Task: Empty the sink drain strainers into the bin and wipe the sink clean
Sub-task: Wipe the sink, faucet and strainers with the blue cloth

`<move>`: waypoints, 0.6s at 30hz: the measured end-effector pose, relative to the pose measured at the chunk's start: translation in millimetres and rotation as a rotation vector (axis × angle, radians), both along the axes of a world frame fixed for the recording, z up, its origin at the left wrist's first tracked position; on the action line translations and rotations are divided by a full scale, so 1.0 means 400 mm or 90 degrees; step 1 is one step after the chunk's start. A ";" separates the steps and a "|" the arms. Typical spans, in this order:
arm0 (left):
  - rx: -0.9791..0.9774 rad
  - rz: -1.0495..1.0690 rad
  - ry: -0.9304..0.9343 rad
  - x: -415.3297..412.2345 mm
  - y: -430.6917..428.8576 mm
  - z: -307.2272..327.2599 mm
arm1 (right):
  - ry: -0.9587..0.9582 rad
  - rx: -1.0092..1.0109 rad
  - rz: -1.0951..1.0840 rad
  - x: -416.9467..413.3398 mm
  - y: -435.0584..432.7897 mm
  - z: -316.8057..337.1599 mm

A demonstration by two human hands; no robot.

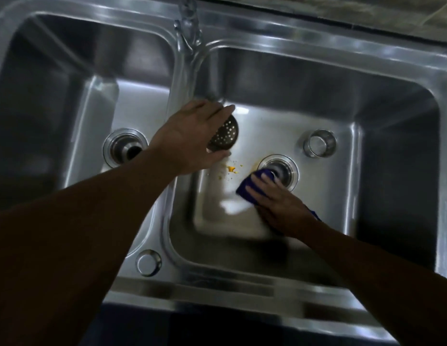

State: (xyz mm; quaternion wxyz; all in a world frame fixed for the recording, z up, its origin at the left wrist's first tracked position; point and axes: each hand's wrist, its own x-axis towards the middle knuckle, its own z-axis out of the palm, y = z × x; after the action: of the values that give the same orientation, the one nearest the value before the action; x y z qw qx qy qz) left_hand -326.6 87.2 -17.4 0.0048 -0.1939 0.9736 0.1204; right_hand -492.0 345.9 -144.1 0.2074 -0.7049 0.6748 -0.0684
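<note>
Mid-wipe, the right hand [279, 203] pressed a blue cloth [252, 187] with flat fingers against the drain [282, 168], the left hand [190, 138] clasped a strainer [225, 134] left of it; yellow crumbs [231, 169] between probably needed sweeping next

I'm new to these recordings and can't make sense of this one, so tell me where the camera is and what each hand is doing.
There is no machine here: a person wears one camera on the head, looking down at their own arms over a steel double sink. The left hand has a perforated strainer in its grip over the right basin. The right hand presses a blue cloth flat at the edge of that basin's drain. Yellow crumbs lie on the basin floor between the hands, and a metal cup stands further back. Water runs from above onto the divider.
</note>
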 end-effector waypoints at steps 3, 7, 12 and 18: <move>-0.015 -0.018 0.022 0.000 -0.006 -0.008 | 0.008 0.013 -0.221 0.061 -0.124 -0.023; -0.022 -0.029 0.019 -0.003 -0.009 -0.013 | 0.040 0.009 -0.232 0.118 -0.224 -0.042; -0.034 -0.032 0.016 -0.002 -0.007 -0.009 | -0.017 0.032 -0.007 0.192 -0.240 -0.049; -0.049 -0.023 0.028 -0.002 -0.002 -0.002 | -0.078 0.025 0.345 0.138 -0.063 -0.044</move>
State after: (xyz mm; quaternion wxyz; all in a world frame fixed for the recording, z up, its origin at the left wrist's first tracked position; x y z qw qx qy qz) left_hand -327.2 86.5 -18.2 -0.0217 -0.1734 0.9808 0.0870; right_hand -436.9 320.7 -161.7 0.2720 -0.8500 0.4493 -0.0401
